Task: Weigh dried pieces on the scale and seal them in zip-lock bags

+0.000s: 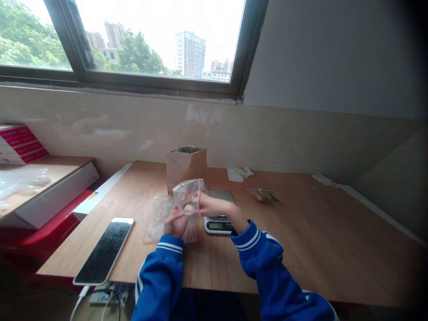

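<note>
A clear zip bag (180, 189) with a red seal line is held up above the table. My left hand (176, 224) is closed on its lower left side. My right hand (212, 206) reaches in through the bag's mouth from the right, its fingers seen blurrily through the plastic. They are at a pale round piece (189, 208) inside the bag; its kind is unclear. Under the hands lie more clear zip bags (160, 211). Partly behind the right forearm sits a kitchen scale (218, 226). An open brown paper pouch (184, 167) stands upright just behind the held bag.
A phone (105, 249) with a cable plugged in lies at the left table edge. On the right is a zip bag of brownish pieces (265, 195). Crumpled paper (244, 172) lies near the wall. A side table (56, 178) with boxes and plastic bags stands at left.
</note>
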Motion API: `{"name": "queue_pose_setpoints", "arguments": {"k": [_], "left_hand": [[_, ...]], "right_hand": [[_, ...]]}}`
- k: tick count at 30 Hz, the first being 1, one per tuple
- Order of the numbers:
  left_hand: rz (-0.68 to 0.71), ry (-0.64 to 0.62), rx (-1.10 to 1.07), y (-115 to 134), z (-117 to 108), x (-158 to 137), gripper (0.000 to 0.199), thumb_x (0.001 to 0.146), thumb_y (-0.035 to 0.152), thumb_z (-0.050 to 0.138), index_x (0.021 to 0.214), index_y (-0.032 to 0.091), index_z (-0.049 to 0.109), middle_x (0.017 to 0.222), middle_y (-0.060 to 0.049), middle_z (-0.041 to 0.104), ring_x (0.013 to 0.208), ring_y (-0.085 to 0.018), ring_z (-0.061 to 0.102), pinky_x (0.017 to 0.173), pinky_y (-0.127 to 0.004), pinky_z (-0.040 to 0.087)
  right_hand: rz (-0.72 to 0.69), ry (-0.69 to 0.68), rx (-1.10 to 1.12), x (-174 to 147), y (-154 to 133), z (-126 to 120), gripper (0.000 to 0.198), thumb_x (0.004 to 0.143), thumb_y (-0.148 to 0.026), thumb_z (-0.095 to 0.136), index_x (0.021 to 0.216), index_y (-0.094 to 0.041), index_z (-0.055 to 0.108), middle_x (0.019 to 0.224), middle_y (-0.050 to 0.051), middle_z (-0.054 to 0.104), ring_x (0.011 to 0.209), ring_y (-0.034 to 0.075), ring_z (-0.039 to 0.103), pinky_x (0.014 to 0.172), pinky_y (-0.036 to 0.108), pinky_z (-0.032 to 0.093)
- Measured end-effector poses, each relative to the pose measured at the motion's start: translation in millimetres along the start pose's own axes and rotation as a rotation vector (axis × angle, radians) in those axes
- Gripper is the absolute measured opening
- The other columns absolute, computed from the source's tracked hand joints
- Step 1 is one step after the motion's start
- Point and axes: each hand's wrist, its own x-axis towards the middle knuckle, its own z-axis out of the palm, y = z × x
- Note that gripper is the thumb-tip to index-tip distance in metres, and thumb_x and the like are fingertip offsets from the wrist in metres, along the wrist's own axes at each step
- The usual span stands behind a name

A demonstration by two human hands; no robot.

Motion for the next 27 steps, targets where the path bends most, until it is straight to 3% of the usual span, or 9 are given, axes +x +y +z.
{"name": "queue_pose_setpoints", "arguments": {"k": [3, 7, 12, 15, 17, 19, 23, 27], "left_hand": [[0.010, 0.000, -0.004, -1, -3, 2, 0.056, 0.070, -0.003, 0.051, 0.122, 0.019, 0.053, 0.116, -0.009, 0.065, 0.115, -0.026, 0.057, 0.092, -0.036, 0.051], [0.004, 0.068, -0.008, -1, -3, 2, 0.052, 0.072, -0.001, 0.056, 0.119, 0.021, 0.057, 0.113, -0.006, 0.066, 0.109, -0.021, 0.061, 0.094, -0.031, 0.050], [0.022, 0.177, -0.086, 4, -4, 3, 0.048, 0.075, -0.003, 0.046, 0.115, 0.019, 0.060, 0.106, -0.005, 0.069, 0.096, -0.015, 0.066, 0.074, -0.020, 0.056], [0.017, 0.215, -0.119, 5, -6, 5, 0.046, 0.074, -0.003, 0.047, 0.114, 0.015, 0.060, 0.105, -0.007, 0.069, 0.093, -0.015, 0.067, 0.074, -0.021, 0.056], [0.014, 0.231, -0.133, 5, -7, 5, 0.045, 0.073, -0.003, 0.049, 0.113, 0.014, 0.060, 0.105, -0.008, 0.069, 0.093, -0.016, 0.067, 0.078, -0.023, 0.055], [0.019, 0.233, -0.147, 4, -8, 6, 0.044, 0.073, -0.003, 0.049, 0.112, 0.014, 0.060, 0.104, -0.008, 0.069, 0.092, -0.016, 0.067, 0.078, -0.023, 0.055], [0.020, 0.240, -0.161, 4, -10, 7, 0.041, 0.073, -0.004, 0.048, 0.108, 0.013, 0.061, 0.100, -0.008, 0.070, 0.090, -0.016, 0.068, 0.076, -0.023, 0.055], [0.014, 0.260, -0.178, 4, -9, 7, 0.038, 0.073, -0.004, 0.048, 0.104, 0.013, 0.062, 0.097, -0.007, 0.071, 0.091, -0.016, 0.068, 0.078, -0.023, 0.055]], "right_hand": [[0.007, -0.034, 0.137, -2, -1, 0, 0.018, 0.079, -0.028, 0.065, 0.094, -0.019, 0.062, 0.101, 0.004, 0.062, 0.096, 0.019, 0.057, 0.087, 0.030, 0.045], [0.137, 0.165, 0.158, -3, 1, -4, 0.030, 0.077, -0.035, 0.066, 0.101, -0.018, 0.058, 0.096, 0.003, 0.063, 0.085, 0.018, 0.060, 0.074, 0.030, 0.048], [0.046, 0.609, 0.067, 20, -8, -37, 0.039, 0.082, -0.034, 0.061, 0.117, -0.021, 0.049, 0.106, 0.005, 0.060, 0.095, 0.017, 0.059, 0.085, 0.031, 0.048], [-0.079, 0.979, -0.061, 50, -9, -62, 0.037, 0.089, -0.033, 0.052, 0.123, -0.022, 0.044, 0.117, 0.008, 0.055, 0.108, 0.018, 0.055, 0.096, 0.034, 0.044], [-0.150, 1.130, -0.165, 70, -1, -72, 0.035, 0.092, -0.034, 0.044, 0.126, -0.022, 0.042, 0.126, 0.010, 0.049, 0.119, 0.020, 0.048, 0.102, 0.036, 0.039], [-0.172, 1.085, -0.258, 86, 16, -75, 0.035, 0.094, -0.035, 0.041, 0.126, -0.021, 0.044, 0.126, 0.011, 0.049, 0.121, 0.020, 0.046, 0.103, 0.036, 0.038], [-0.038, 0.733, -0.405, 97, 49, -64, 0.033, 0.096, -0.032, 0.034, 0.106, -0.015, 0.061, 0.115, 0.013, 0.058, 0.111, 0.021, 0.054, 0.100, 0.037, 0.040], [0.001, 0.701, -0.473, 91, 53, -56, 0.039, 0.097, -0.031, 0.029, 0.101, -0.016, 0.065, 0.122, 0.012, 0.056, 0.117, 0.020, 0.050, 0.105, 0.036, 0.035]]}}
